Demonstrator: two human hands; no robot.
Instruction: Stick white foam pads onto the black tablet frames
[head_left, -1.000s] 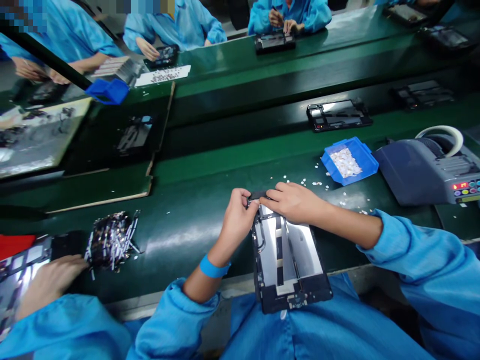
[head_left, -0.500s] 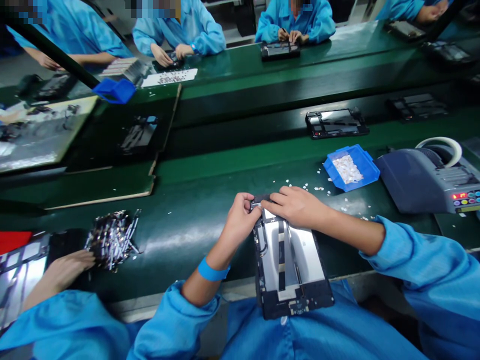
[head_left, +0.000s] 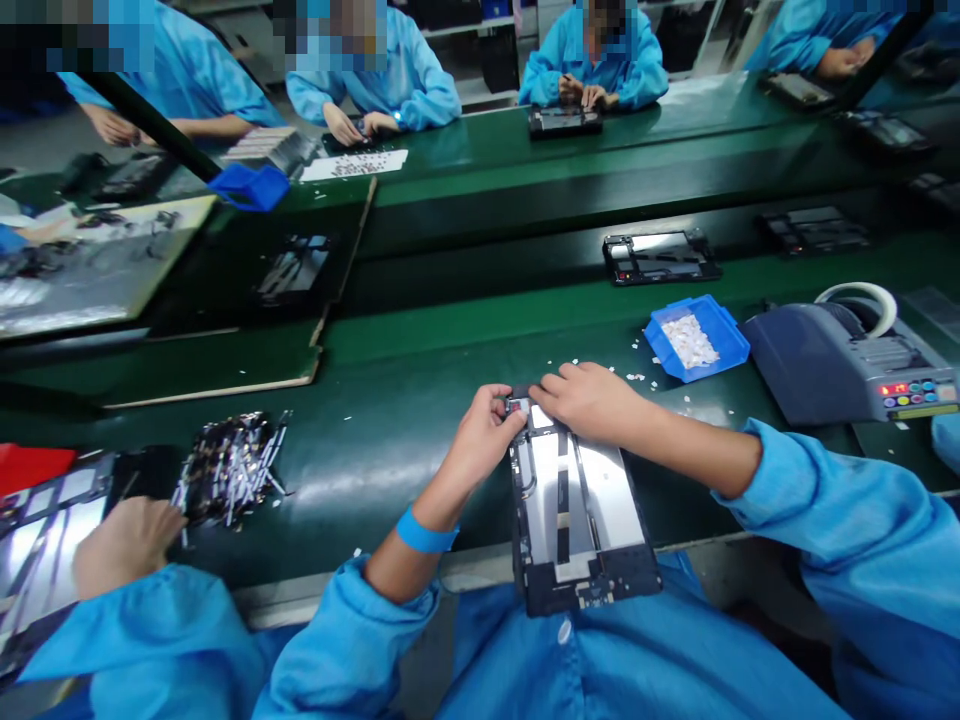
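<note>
Tablet-like device (head_left: pixel 581 500): its near end overhangs the edge of the green bench (head_left: pixel 390 460), likely drawn close for easy reach.
Left hand (head_left: pixel 481 435): thumb and fingers pinch the far left corner, seemingly to steady it.
Right hand (head_left: pixel 592 403): fingers bunched over the far end; whether they grip anything small, one cannot tell.
Blue tray (head_left: pixel 726 332): pale bits (head_left: pixel 690 342) inside, beyond the right hand, probably handy there.

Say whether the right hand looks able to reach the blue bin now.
Likely yes, if the right hand leaves the opened tablet: the blue bin lies ahead and to the right, with only scattered white scraps on the green bench between; the tape dispenser is on the bin's right.
</note>
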